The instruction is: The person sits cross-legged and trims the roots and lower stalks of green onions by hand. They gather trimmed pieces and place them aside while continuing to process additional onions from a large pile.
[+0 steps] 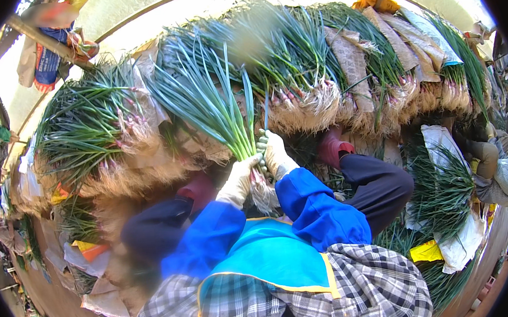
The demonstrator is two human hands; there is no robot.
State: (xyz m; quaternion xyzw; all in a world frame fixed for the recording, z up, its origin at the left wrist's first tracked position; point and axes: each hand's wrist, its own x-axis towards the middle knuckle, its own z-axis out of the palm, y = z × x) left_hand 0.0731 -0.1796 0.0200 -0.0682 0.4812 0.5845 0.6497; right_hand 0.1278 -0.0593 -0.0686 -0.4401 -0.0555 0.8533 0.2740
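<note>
My left hand (238, 180), in a pale work glove, grips a bunch of green onions (238, 130) low on the stems. The leaves fan up and to the left, and the roots (264, 196) hang below the glove toward my lap. Close against the right side of the bunch is my gloved right hand (276, 153). A thin blue strip (267, 112) sticks up from its fingers; its lower end is hidden in the hand, and I cannot tell its material.
Rooted green onions (300, 64) lie heaped in front, with another pile (92, 123) at left. Sacking (352, 66) covers parts of the heap. More onions (442, 192) and a white sack (463, 242) lie at right. Another person (500, 177) sits at far right.
</note>
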